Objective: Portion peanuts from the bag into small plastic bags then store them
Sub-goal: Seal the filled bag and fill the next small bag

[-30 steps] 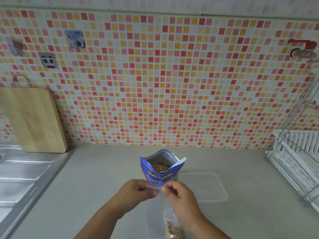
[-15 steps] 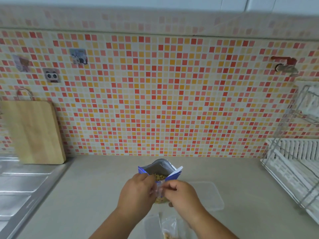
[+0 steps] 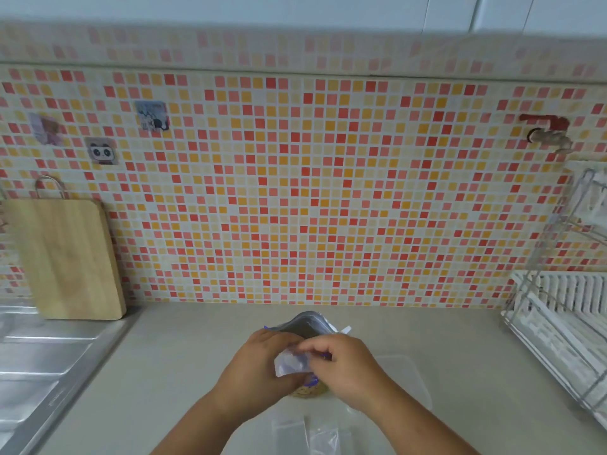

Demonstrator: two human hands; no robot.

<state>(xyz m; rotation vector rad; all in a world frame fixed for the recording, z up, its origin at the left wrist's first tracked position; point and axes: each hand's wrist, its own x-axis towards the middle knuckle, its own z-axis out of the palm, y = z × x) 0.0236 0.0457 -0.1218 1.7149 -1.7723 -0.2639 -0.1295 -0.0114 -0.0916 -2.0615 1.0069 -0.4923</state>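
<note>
A blue peanut bag point(image 3: 308, 325) with a silver lining stands open on the counter, mostly hidden behind my hands. My left hand point(image 3: 259, 366) and my right hand point(image 3: 345, 364) meet in front of it, both pinching a small clear plastic bag point(image 3: 292, 362) held between them. More small clear plastic bags point(image 3: 315, 436) lie on the counter at the bottom edge, below my wrists.
A clear plastic container lid point(image 3: 407, 379) lies flat to the right of my hands. A wooden cutting board point(image 3: 65, 257) leans on the tiled wall above a steel sink drainer point(image 3: 39, 362) at left. A wire dish rack point(image 3: 565, 323) stands at right.
The view tilted upward. My hands rose from near the counter to the mouth of the peanut bag. The small bag with peanuts that hung from them has dropped out of sight.
</note>
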